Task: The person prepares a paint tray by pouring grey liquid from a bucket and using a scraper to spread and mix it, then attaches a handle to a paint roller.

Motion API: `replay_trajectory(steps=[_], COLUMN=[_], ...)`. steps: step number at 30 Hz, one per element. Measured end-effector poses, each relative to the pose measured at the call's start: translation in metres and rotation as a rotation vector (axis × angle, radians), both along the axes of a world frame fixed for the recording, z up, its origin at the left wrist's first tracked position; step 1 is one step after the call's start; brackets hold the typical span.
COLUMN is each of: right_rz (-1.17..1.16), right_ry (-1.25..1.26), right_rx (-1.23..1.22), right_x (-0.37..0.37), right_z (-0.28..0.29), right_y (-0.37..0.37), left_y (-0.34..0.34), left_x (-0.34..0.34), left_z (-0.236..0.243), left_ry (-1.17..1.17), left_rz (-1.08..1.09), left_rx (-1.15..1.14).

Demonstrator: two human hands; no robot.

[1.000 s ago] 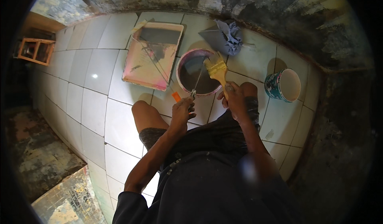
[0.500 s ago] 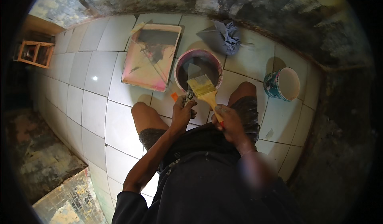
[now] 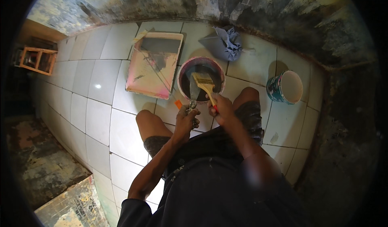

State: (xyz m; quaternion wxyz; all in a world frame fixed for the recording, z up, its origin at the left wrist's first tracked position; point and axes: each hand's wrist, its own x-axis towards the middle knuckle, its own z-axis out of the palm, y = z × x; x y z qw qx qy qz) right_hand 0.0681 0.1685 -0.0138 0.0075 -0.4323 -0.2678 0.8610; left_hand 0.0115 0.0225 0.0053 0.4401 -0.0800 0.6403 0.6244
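Observation:
Pinched in my left hand (image 3: 187, 122) is a putty knife (image 3: 194, 90), its grey blade pointing away from me over the bucket. My right hand (image 3: 222, 109) grips a wide paintbrush (image 3: 205, 85) with a yellowish handle and a red end. The brush head hangs over the mouth of a round pinkish bucket (image 3: 180, 85), close beside the knife blade; whether they touch I cannot tell. Dark grey liquid (image 3: 208, 71) lies in the bucket. An orange handle (image 3: 178, 104) on a thin rod sits just beyond my left fingers, the rod running across the paint tray.
A pink-stained paint tray (image 3: 139, 80) lies left of the bucket. Behind the bucket is a crumpled grey-blue bag (image 3: 228, 43). At right stands a green and white tub (image 3: 289, 87) on the white tiles. Stained walls (image 3: 173, 2) border the floor; an orange wooden frame (image 3: 39, 60) is far left.
The paintbrush has moved away from me, farther over the bucket, with my right arm extended more. The putty knife stays over the bucket. The whole view has shifted slightly.

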Motion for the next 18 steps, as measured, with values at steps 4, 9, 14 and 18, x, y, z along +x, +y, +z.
replay_trajectory(steps=[4, 9, 14, 18], right_rz=[0.012, 0.225, 0.230, 0.313], right_ry=[-0.054, -0.029, -0.159, -0.120], right_rx=[0.077, 0.401, 0.742, 0.801], right_x=[-0.015, -0.005, -0.001, 0.004], right_z=[-0.002, 0.009, 0.007, 0.013], right_y=[0.025, 0.037, 0.033, 0.029], left_y=[-0.003, -0.007, -0.011, -0.019], left_x=[-0.003, -0.006, -0.008, -0.013], left_z=[0.004, 0.003, 0.008, 0.018], left_ry=[-0.023, -0.034, 0.007, 0.052], left_rz=[0.034, 0.012, 0.002, 0.005], left_rx=[0.029, 0.015, 0.014, -0.055])
